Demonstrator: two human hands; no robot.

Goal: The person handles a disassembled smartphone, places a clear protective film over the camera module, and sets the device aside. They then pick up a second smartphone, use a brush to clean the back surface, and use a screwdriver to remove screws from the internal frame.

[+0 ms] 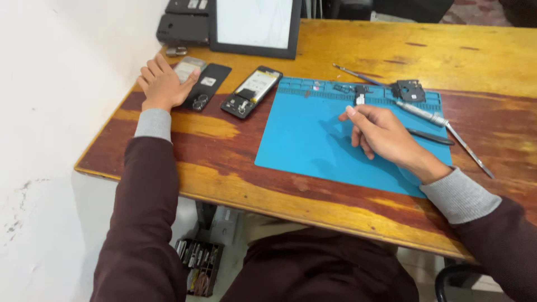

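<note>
- Head view, nearest first: at 7 o'clock, below the table edge, an open tool case (197, 265) sits on the floor beside the person's knees.
- Right hand (383, 134), at about 3 o'clock over the blue mat (305, 140), pinches a small pale part (359, 99) between thumb and forefinger; the grip is narrow and closed on it.
- Left hand (163, 85), at 10 o'clock, lies flat and spread on a phone back cover (188, 68), grasping nothing.
- Just beside it lie a dark cover (206, 85) and an opened phone (251, 91).
- Farther, at 1 o'clock, a screwdriver (428, 114), tweezers (429, 136) and a black bracket (411, 89) rest on the mat's edge.
- Risk, as I judge it: the tiny part could slip from so light a pinch and be lost among the mat's compartments.
</note>
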